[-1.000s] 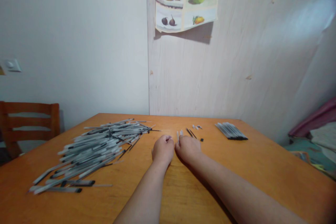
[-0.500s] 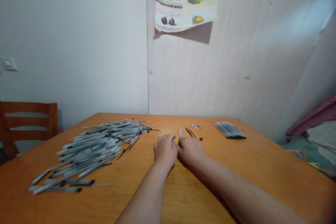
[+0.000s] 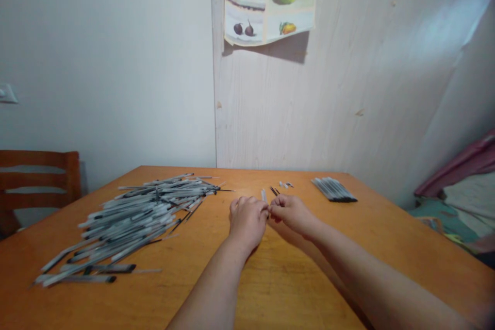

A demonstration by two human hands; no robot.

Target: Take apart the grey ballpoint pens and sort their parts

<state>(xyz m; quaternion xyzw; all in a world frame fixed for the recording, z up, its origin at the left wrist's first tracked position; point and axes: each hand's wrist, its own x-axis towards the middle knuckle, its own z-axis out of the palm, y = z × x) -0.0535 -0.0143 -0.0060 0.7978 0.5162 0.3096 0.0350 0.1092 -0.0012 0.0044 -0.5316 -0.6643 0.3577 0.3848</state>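
Observation:
My left hand (image 3: 248,219) is closed near the middle of the table, its fingertips around a clear pen tube (image 3: 263,195) whose far end sticks out beyond the fingers. Touching it from the right is my right hand (image 3: 291,212), closed in a pinch; whatever lies between its fingertips is too small to make out. Just beyond the right hand lie thin dark refills (image 3: 274,191), partly hidden by it. Small clear and dark pieces (image 3: 286,184) rest farther back.
A large loose pile of pens (image 3: 135,216) covers the table's left side. At the back right lies a neat row of pens (image 3: 334,190) with dark ends. A wooden chair (image 3: 38,175) stands beyond the left edge.
My right hand has shifted right and turned, now pinching beside the left fingertips. It covers the small black piece seen earlier. The whole view has moved slightly.

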